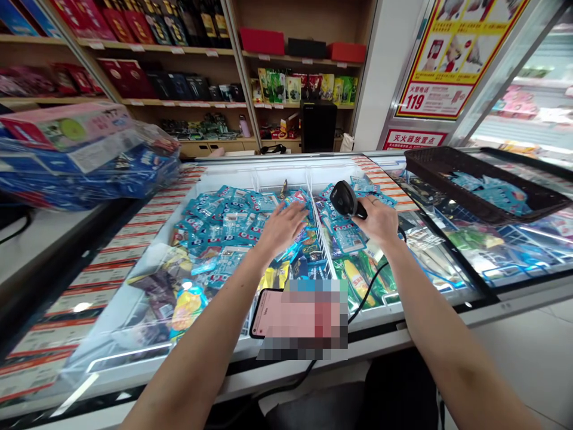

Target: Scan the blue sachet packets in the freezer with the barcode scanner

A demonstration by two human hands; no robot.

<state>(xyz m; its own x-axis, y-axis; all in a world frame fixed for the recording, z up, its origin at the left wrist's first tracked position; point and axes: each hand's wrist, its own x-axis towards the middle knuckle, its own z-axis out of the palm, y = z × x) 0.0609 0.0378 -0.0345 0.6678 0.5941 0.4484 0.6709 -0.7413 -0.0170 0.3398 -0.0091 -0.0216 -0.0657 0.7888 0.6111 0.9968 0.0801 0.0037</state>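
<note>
While the chest freezer [250,173] fills the middle of the scene, I see my left hand [282,227] spread flat and empty on the blue snack packets [224,218] left of the wire divider [320,233]. They look light, soft and crinkly, probably slick; I'd pinch one by its sealed edge. My right hand [380,222] is closed around the barcode scanner [347,200], just right of the divider.
</note>
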